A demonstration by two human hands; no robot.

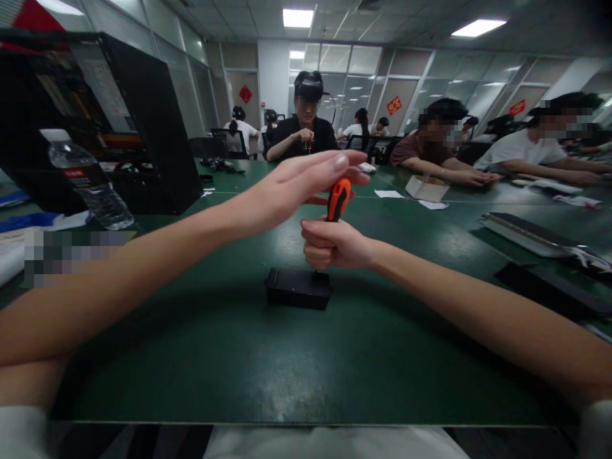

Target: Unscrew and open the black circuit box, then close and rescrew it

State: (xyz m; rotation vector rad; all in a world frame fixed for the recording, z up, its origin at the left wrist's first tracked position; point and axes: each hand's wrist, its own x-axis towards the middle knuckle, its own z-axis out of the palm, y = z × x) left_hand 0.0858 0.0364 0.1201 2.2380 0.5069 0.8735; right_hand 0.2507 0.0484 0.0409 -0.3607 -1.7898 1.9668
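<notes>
The orange-and-black-handled screwdriver (338, 199) was held upright over the small black rectangular box (298, 288) on the green worktop (239, 357). The right hand (329, 243) was wrapped around its lower handle, fingers curled tight. The left hand (296, 188) was laid flat, fingers outstretched, on the handle's top. A clear plastic water bottle (86, 182) was stood well apart.

Screwdriver (338, 199) shaft hidden behind right hand (329, 243); tip on black box (298, 288) not discernible.

Glossy orange plastic screwdriver handle (338, 199), matt black box (299, 288)
</notes>
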